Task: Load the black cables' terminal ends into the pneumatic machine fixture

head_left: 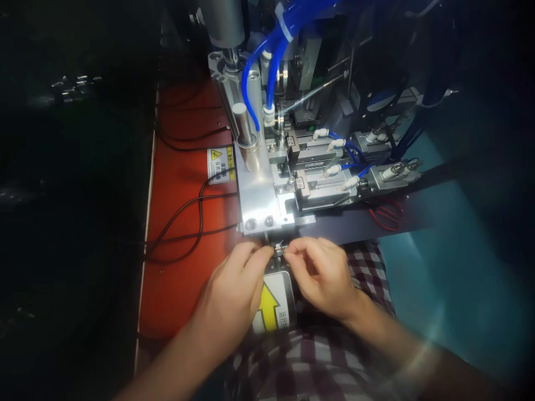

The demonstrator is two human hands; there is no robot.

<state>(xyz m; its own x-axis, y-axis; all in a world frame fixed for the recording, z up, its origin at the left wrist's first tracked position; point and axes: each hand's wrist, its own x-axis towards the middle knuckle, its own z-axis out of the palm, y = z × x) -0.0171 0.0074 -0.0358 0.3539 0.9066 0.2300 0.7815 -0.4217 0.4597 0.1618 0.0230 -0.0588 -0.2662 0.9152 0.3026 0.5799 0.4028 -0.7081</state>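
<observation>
Your right hand [324, 275] pinches thumb and forefinger at the right edge of a small, shiny, silvery part [280, 248], while your left hand [234, 284] curls with its thumb tip at the left edge, though whether it grips cannot be told. The part sits between your fingertips, just near of the machine's smooth silver metal block [257, 203] and far of a white label with a yellow arrow [268, 306].

Down at the fingers [262, 260], the small part [280, 249] is partly hidden, too tiny to identify! The left hand [232, 289] covers one side of the arrow label [286, 284]; the blue tubes [301, 19] shoot past the top edge!
</observation>
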